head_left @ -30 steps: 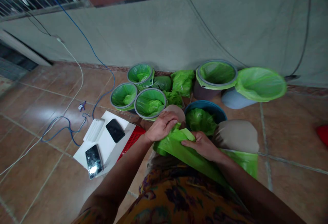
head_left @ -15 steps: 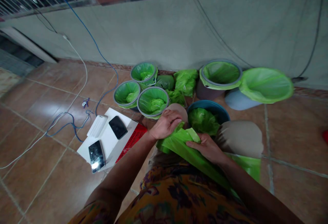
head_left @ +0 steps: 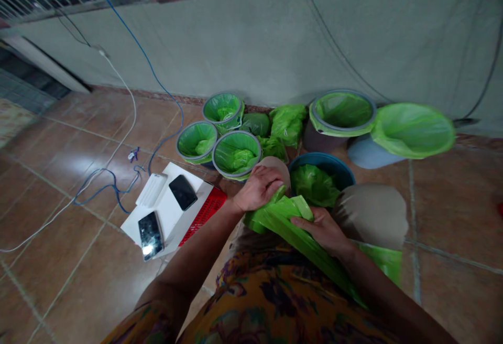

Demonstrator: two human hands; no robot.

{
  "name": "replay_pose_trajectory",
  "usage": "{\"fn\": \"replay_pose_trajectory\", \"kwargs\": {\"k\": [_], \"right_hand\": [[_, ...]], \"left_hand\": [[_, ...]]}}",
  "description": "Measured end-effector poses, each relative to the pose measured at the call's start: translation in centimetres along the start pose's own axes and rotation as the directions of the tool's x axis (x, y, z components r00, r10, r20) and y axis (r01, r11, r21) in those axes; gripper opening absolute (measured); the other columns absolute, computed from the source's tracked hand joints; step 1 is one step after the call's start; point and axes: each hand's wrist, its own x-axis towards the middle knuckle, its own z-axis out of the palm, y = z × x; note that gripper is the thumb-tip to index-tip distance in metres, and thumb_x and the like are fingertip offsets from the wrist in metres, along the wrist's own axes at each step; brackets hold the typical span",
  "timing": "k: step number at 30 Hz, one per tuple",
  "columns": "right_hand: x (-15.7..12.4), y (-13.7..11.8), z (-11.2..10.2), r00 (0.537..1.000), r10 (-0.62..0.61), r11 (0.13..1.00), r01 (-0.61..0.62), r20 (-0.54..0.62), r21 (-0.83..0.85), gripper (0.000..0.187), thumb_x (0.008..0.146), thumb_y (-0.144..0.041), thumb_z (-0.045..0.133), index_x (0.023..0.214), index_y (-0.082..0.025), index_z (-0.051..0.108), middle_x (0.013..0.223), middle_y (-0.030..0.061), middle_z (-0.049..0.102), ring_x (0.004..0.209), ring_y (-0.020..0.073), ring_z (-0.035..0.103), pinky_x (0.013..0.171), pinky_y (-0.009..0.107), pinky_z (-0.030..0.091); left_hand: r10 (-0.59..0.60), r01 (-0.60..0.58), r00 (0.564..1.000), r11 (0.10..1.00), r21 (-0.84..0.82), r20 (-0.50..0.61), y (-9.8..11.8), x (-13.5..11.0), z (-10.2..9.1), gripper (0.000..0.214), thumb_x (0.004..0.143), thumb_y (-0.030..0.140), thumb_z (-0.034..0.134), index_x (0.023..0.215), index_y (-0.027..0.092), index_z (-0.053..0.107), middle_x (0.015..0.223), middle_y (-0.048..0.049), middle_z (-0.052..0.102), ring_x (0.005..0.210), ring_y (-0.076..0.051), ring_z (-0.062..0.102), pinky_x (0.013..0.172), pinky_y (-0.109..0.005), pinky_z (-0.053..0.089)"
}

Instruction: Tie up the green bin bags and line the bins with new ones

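A green plastic bag [head_left: 293, 223], folded into a long strip, stretches across my lap. My left hand [head_left: 259, 186] is closed on its far end, fingers curled inward. My right hand [head_left: 322, 228] pinches the bag farther along, thumb on top, near a folded-over edge. Just beyond my knees stands a blue bucket [head_left: 349, 168] with a crumpled green bag [head_left: 314, 184] inside. Another piece of green plastic [head_left: 383, 262] lies beside my right thigh, partly hidden by my arm.
Several bins with green liners, including a grey-rimmed one [head_left: 236, 155] and a light blue one [head_left: 365, 152], stand along the wall. Bunched green bags [head_left: 288, 124] lie between them. Left, phones [head_left: 183, 192] rest on a white board [head_left: 168, 228] over a red basket [head_left: 204, 210]; cables [head_left: 113, 189] cross the floor.
The view has shifted slightly. The bag strip between my hands looks narrower and more gathered; both hands keep their hold on it.
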Motion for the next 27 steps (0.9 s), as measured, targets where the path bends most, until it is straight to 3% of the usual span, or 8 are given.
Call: {"fn": "replay_pose_trajectory", "kwargs": {"k": [22,25,27], "right_hand": [[-2.3,-0.2,0.9,0.998,0.009,0.999,-0.007,-0.069,0.039,0.035,0.072,-0.048,0.076,0.084,-0.016,0.069,0.067,0.0025,0.068,0.057,0.0146,0.060,0.051,0.023,0.050],[-1.9,-0.6,0.6,0.999,0.026,0.999,-0.026,-0.019,-0.036,0.038,0.077,-0.050,0.071,0.093,-0.015,0.069,0.074,0.0030,0.070,0.062,0.0159,0.062,0.055,0.025,0.052],[-1.5,-1.6,0.0,0.997,0.029,0.991,-0.019,0.076,-0.132,0.042,0.080,-0.051,0.067,0.101,-0.015,0.069,0.079,0.0039,0.071,0.066,0.0172,0.064,0.058,0.026,0.053]], "left_hand": [[-0.016,0.015,1.000,0.999,0.051,0.013,0.1,0.0,0.4,0.030,0.098,0.034,0.039,0.093,0.018,0.063,0.100,-0.0076,0.068,0.099,-0.020,0.057,0.098,-0.039,0.036],[-0.011,0.010,1.000,0.999,0.049,0.025,0.1,0.0,-0.1,0.031,0.099,0.034,0.037,0.094,0.018,0.063,0.098,-0.0073,0.068,0.098,-0.020,0.058,0.098,-0.039,0.035],[0.002,-0.005,0.999,0.999,0.050,0.048,0.4,0.0,-0.5,0.033,0.099,0.034,0.036,0.094,0.018,0.064,0.096,-0.0070,0.068,0.099,-0.020,0.058,0.100,-0.040,0.034]]}}
